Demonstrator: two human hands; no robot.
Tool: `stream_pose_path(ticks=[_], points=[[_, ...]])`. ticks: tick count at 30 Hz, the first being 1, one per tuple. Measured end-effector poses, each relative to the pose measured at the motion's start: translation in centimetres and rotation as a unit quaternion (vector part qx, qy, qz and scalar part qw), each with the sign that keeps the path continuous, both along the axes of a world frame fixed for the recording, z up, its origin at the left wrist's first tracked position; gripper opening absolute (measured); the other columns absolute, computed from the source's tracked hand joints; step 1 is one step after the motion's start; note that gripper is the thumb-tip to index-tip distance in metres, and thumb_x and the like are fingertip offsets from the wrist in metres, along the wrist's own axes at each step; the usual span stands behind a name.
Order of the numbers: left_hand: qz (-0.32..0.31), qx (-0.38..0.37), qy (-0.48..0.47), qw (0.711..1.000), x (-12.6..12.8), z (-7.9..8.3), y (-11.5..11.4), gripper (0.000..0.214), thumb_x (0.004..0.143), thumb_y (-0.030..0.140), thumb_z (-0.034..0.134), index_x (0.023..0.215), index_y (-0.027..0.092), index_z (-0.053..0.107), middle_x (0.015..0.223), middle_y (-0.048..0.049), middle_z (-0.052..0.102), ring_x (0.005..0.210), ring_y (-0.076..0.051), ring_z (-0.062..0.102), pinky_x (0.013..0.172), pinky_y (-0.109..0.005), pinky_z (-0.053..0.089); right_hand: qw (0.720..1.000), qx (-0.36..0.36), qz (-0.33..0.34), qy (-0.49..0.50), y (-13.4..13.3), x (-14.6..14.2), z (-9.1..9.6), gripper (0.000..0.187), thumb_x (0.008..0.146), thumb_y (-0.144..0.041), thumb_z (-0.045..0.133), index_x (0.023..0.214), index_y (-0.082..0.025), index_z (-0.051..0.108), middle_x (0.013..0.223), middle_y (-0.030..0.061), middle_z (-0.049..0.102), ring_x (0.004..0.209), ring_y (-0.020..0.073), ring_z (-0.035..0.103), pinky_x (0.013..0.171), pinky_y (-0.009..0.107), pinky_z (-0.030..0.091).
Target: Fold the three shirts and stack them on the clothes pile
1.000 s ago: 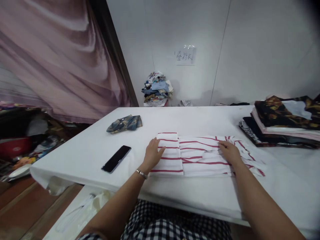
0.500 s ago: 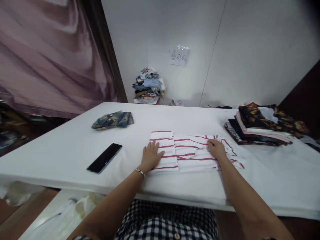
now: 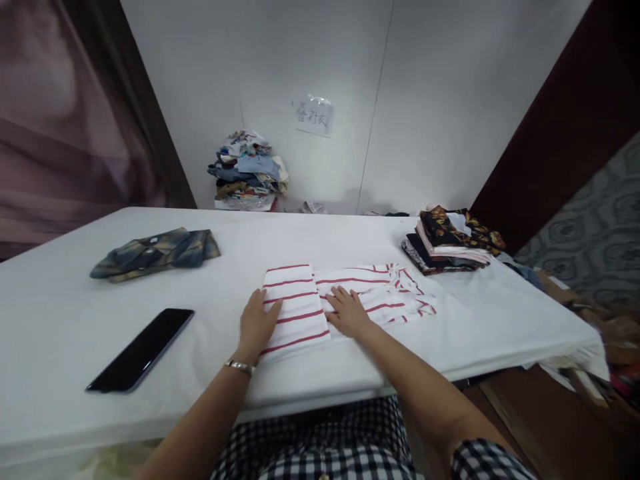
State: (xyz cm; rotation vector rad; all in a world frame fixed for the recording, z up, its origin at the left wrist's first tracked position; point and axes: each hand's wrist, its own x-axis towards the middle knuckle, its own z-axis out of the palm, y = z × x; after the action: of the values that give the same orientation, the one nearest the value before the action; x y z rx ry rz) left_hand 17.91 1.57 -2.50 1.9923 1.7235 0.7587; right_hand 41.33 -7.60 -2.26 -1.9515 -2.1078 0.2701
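Observation:
On the white-covered table lies a white shirt with red stripes, its left part folded over into a flat rectangle and its right part spread out toward the collar. My left hand, with a bracelet at the wrist, rests on the left edge of the folded part, fingers apart. Just right of the fold's edge, my right hand lies on the shirt with its fingers spread. Neither hand grips the cloth.
A black phone lies left of my left hand. Behind it is a plaid shirt. Folded clothes are stacked at the right. Against the wall stands a heap of clothes below a paper sign.
My right hand has let go of the shirt near the collar end and moved left, beside the fold. My left hand stays on the folded part. The camera has turned right.

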Motion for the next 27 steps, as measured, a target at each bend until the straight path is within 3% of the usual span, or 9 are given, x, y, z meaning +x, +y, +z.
stream_pose_path(ticks=[4,8,11,14,19,23,27], points=[[0.029,-0.094,-0.031,0.995,-0.8,1.4,0.4,0.067,0.088,0.046,0.05,0.145,0.012,0.039,0.144,-0.0162,0.054,0.124,-0.029,0.057,0.106,-0.04,0.044,1.0,0.005,-0.003,-0.002,-0.1,0.2,-0.8,0.053,0.098,-0.044,0.041,0.146,-0.021,0.044,0.159,0.0127,0.033,0.149,0.0303,0.023,0.118,0.055,0.015],[0.007,-0.155,-0.005,0.988,-1.0,2.1,0.9,0.073,0.086,0.045,0.054,0.146,0.008,0.036,0.137,-0.0204,0.059,0.123,-0.033,0.058,0.102,-0.041,0.045,1.0,0.005,-0.009,0.002,-0.1,0.3,-0.9,0.054,0.098,-0.043,0.043,0.146,-0.021,0.044,0.159,0.0118,0.033,0.149,0.03,0.022,0.119,0.055,0.014],[-0.013,-0.157,0.01,0.987,-0.8,2.5,0.9,0.06,0.085,0.038,0.056,0.136,0.008,0.048,0.135,-0.0209,0.06,0.121,-0.033,0.059,0.101,-0.041,0.045,1.0,-0.015,-0.018,0.007,0.1,0.3,-0.5,0.054,0.097,-0.042,0.046,0.146,-0.021,0.045,0.159,0.0117,0.033,0.149,0.0308,0.022,0.119,0.056,0.012],[-0.018,-0.141,-0.006,0.99,-1.2,3.1,0.9,0.049,0.086,0.033,0.054,0.131,0.013,0.052,0.132,-0.0154,0.063,0.119,-0.027,0.061,0.099,-0.034,0.046,0.999,-0.036,-0.02,0.034,0.3,-0.3,1.1,0.056,0.096,-0.042,0.046,0.147,-0.021,0.042,0.16,0.0122,0.032,0.15,0.0312,0.021,0.119,0.058,0.012],[0.012,-0.1,-0.005,0.995,-3.7,3.3,1.3,0.046,0.086,0.034,0.053,0.129,0.019,0.053,0.129,-0.012,0.066,0.118,-0.026,0.062,0.096,-0.035,0.047,0.994,0.049,0.029,0.095,0.8,-4.0,3.4,0.061,0.099,-0.052,0.036,0.152,-0.023,0.033,0.163,0.0097,0.023,0.152,0.0249,0.014,0.122,0.052,0.01],[0.036,-0.121,0.04,0.991,-5.2,1.9,1.0,0.049,0.086,0.036,0.052,0.131,0.017,0.053,0.127,-0.0155,0.067,0.116,-0.031,0.063,0.094,-0.039,0.048,0.993,-0.024,0.093,0.074,1.0,-6.7,1.7,0.062,0.097,-0.053,0.041,0.148,-0.018,0.041,0.161,0.0149,0.028,0.151,0.0299,0.018,0.12,0.055,0.013],[0.039,-0.122,0.024,0.991,-5.5,1.1,0.9,0.051,0.085,0.037,0.054,0.131,0.017,0.053,0.127,-0.0163,0.066,0.117,-0.032,0.062,0.096,-0.041,0.048,0.993,-0.036,0.094,0.06,1.4,-7.1,0.0,0.06,0.096,-0.049,0.046,0.146,-0.017,0.044,0.161,0.0152,0.024,0.151,0.0307,0.016,0.121,0.055,0.011]])
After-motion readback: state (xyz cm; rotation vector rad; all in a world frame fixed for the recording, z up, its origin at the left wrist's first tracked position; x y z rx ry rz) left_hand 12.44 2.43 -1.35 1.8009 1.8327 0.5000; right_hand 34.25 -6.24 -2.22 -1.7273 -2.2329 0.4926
